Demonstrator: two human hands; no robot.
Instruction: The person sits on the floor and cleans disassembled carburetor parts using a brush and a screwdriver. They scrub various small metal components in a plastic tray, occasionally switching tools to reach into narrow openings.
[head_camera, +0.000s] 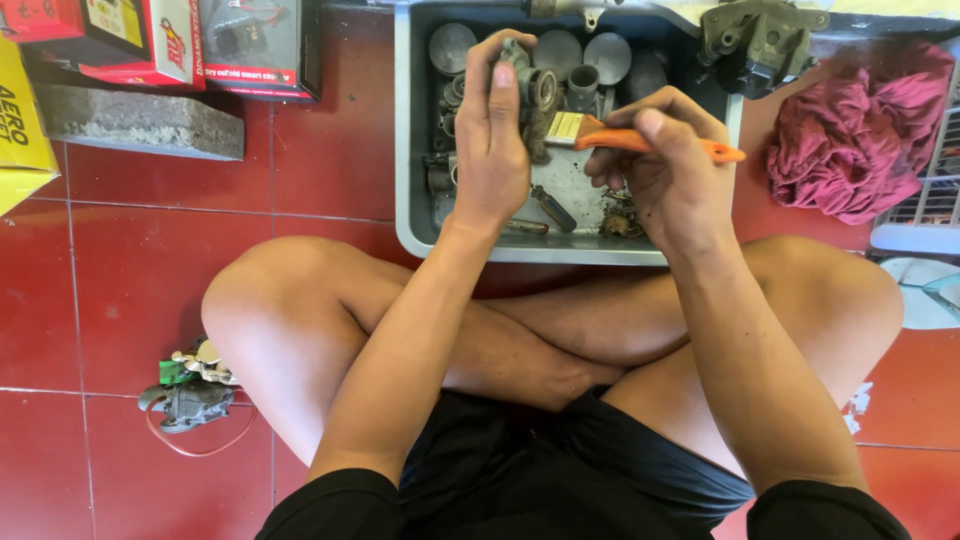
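Nearest the camera, the person sits cross-legged on a red tiled floor (330, 150), in black shorts (560, 480), with both forearms reaching forward over the knees. By the left knee a small grey engine part with a red wire (190, 405) lies on the tiles.

Beyond the shins stands a grey metal tray (410, 200), its near edge just in front of the legs. The left hand (492, 140) is clamped around a small grey metal part (528, 85), holding it up over the middle of the tray. The right hand (665, 165) is closed on the orange handle of a paintbrush (640, 140), whose bristles touch the part. The hands are close together but not touching.

On the tray floor below them lie a screwdriver (552, 208) and small fittings; along its far edge stand round metal cylinders (585, 55).

Right of the tray a crumpled maroon rag (860, 140) lies on the floor. At the far left sit a grey stone slab (140, 122) and red cardboard boxes (170, 40).
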